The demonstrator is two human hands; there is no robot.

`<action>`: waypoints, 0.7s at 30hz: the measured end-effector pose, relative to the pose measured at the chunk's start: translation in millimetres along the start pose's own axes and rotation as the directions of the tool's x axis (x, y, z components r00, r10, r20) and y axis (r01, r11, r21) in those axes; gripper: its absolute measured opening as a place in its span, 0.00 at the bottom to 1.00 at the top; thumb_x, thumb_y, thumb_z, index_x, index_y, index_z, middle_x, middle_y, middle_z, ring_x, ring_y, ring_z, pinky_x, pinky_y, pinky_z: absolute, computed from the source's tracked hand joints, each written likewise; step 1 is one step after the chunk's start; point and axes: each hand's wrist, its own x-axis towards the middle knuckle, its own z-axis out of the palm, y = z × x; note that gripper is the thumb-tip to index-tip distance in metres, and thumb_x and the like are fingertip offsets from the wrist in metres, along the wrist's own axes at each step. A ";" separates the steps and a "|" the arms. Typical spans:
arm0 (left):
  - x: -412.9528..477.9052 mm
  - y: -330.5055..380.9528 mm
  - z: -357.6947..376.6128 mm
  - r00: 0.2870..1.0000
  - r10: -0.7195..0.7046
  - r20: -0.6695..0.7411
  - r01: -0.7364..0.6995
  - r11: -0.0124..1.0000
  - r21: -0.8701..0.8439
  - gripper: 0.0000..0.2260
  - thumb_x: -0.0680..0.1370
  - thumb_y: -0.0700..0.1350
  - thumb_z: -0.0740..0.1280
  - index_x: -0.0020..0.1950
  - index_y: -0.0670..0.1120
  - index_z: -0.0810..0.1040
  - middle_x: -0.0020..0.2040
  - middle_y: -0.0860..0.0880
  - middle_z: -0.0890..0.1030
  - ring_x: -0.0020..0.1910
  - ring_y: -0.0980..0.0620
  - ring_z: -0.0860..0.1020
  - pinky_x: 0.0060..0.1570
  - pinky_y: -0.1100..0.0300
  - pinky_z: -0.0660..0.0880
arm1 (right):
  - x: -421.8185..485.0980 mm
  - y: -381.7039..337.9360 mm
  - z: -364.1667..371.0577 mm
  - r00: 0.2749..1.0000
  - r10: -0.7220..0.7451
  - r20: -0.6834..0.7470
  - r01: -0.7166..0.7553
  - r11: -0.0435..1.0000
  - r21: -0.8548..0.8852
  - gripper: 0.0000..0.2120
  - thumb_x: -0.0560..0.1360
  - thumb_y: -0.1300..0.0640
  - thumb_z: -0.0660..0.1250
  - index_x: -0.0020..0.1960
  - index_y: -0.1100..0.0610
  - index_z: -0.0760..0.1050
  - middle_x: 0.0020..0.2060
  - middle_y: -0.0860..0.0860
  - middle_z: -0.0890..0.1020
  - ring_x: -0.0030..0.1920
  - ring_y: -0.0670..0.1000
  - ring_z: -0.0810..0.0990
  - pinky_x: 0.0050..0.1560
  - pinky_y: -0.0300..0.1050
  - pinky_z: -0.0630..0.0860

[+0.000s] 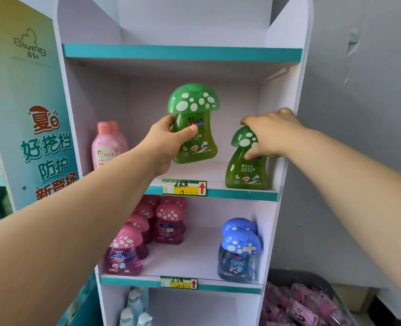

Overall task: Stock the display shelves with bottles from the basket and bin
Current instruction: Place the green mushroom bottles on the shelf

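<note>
- The left hand grips a green mushroom-capped bottle round its body, with the thumb across the front label and the fingers curled behind.
- This bottle is upright in the opening of the middle shelf, about midway across. Its base seems to sit clear of the shelf board.
- The right hand comes down on a second green mushroom bottle, its fingers closed over the spotted cap and neck.
- That second bottle stands on the middle shelf at the right end, close to the side wall, tilted a little to the left.
- A pink bottle stands at the left rear of the same shelf, well apart from both green ones.
- A yellow and green price tag with a red arrow is fixed to the teal front edge of this shelf.
- The shelf below carries pink mushroom bottles in rows on the left and two blue mushroom bottles, one behind the other, on the right.
- Pale blue bottles stand on the lowest shelf in view.
- The white display unit stands against a grey wall. A printed teal side panel is on its left.
- A dark bin at the lower right, beside the unit, holds pink packets.
</note>
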 end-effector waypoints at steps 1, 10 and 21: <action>6.5 -1.8 2.6 1.000 -0.015 -0.003 0.015 1.000 0.010 0.16 0.75 0.39 0.70 0.62 0.44 0.74 0.50 0.48 0.82 0.47 0.49 0.82 0.51 0.50 0.78 | -1.9 -0.1 3.2 0.999 0.001 -0.035 -0.001 1.000 0.000 0.36 0.67 0.35 0.70 0.68 0.51 0.64 0.58 0.52 0.78 0.57 0.57 0.76 0.60 0.53 0.66; 44.2 -31.9 40.6 0.981 -0.188 -0.053 0.194 0.961 0.196 0.27 0.74 0.44 0.72 0.71 0.45 0.68 0.56 0.46 0.80 0.48 0.48 0.80 0.55 0.50 0.77 | -36.5 -14.3 41.6 0.922 0.061 -0.383 -0.056 0.998 0.025 0.35 0.72 0.50 0.70 0.73 0.60 0.61 0.68 0.57 0.71 0.70 0.58 0.66 0.73 0.59 0.42; 60.4 -52.1 65.2 0.916 -0.359 0.179 0.259 0.871 0.417 0.23 0.75 0.39 0.69 0.70 0.45 0.68 0.55 0.44 0.81 0.53 0.47 0.81 0.57 0.50 0.77 | -60.4 -21.5 90.9 0.830 0.176 -0.529 -0.114 0.982 0.147 0.34 0.66 0.54 0.75 0.68 0.63 0.68 0.67 0.60 0.72 0.66 0.61 0.71 0.72 0.60 0.48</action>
